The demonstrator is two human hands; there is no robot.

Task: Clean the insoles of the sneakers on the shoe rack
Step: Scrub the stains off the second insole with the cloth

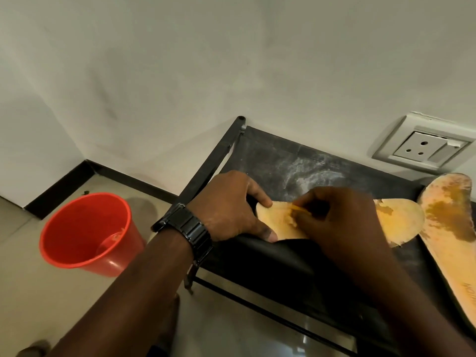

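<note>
Midsection of the stained yellow foam insole point(401, 217) hides under the right hand point(342, 220), pinching an unidentifiable small yellowish bit point(298, 207), while the left hand point(231, 204) grips its end.

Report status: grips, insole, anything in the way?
Insole on rack; left grip holds its end, right grip pinches a yellow bit against it. Second insole alongside; nothing blocking.

Insole point(401, 215) lies on the shoe rack point(270, 155) near its front edge, left hand point(226, 210) holding its left end, right hand point(342, 220) on its middle. Second insole point(448, 228) lies beside it, toward the right edge (partly out of frame). Bucket point(85, 228) stands on the floor point(31, 292), left of the rack.
</note>
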